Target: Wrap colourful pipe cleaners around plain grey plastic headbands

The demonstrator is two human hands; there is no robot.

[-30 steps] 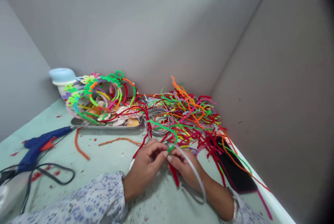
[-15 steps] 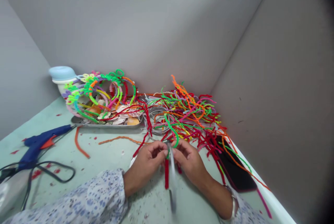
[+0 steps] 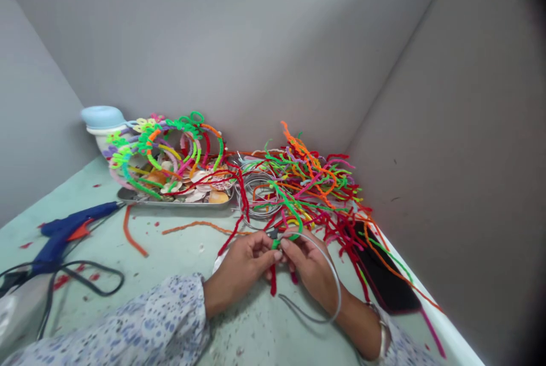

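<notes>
At 6 o'clock on the table (image 3: pixel 170 255), left hand (image 3: pixel 243 262) and right hand (image 3: pixel 310 268) pinch a thin grey headband (image 3: pixel 338 289) by its tip, fuzzy green cleaner (image 3: pixel 293 211) curling off toward 12.

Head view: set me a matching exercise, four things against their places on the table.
Things: 1 glue gun; 2 metal tray; 3 grey headband; 4 black flat object.
Places: A beside the right wall; B far side, under decorated headbands; C left, with its cord; D held by left hand and right hand.
Pairs: 1-C; 2-B; 3-D; 4-A.
</notes>
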